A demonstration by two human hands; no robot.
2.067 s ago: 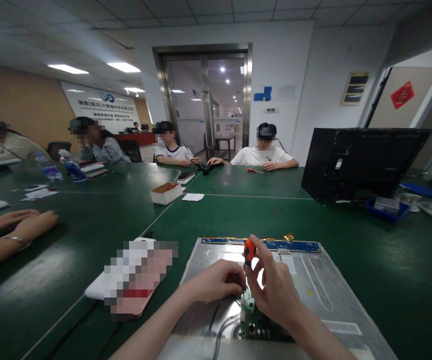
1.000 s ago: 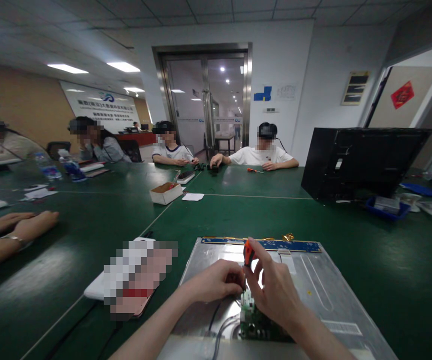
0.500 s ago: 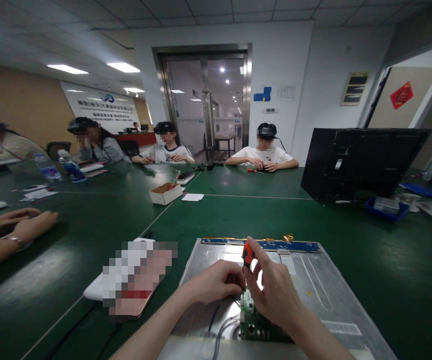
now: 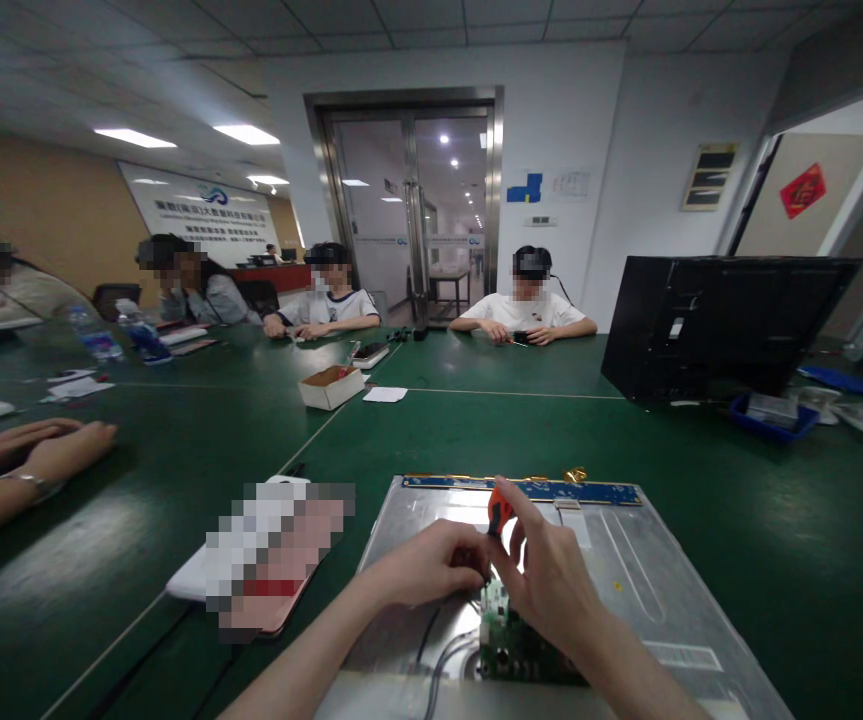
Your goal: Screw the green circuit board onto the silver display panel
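My right hand (image 4: pixel 547 565) grips the orange and black handle of a screwdriver (image 4: pixel 498 510), held upright over a green circuit board (image 4: pixel 510 645). Close against it, my left hand (image 4: pixel 435 562) has its fingers pinched together near the screwdriver's lower end; whatever they hold is hidden. The board sits on a flat silver metal panel (image 4: pixel 618 540), which lies on the table. Along the panel's far edge runs a narrow blue circuit strip (image 4: pixel 603 492). Grey and black cables (image 4: pixel 442 665) curve beside the board, below my left hand.
A pink phone-like item (image 4: pixel 288 570) and a white one lie left of the panel on the green table (image 4: pixel 431 430). Another person's hands (image 4: pixel 48 455) rest at far left. Ahead are a small open box (image 4: pixel 331 390) and, at right, a black monitor (image 4: pixel 723 325).
The screwdriver handle has turned slightly in my right fingers. My left hand stays in place. Across the table, the co-workers' hands have shifted a little.
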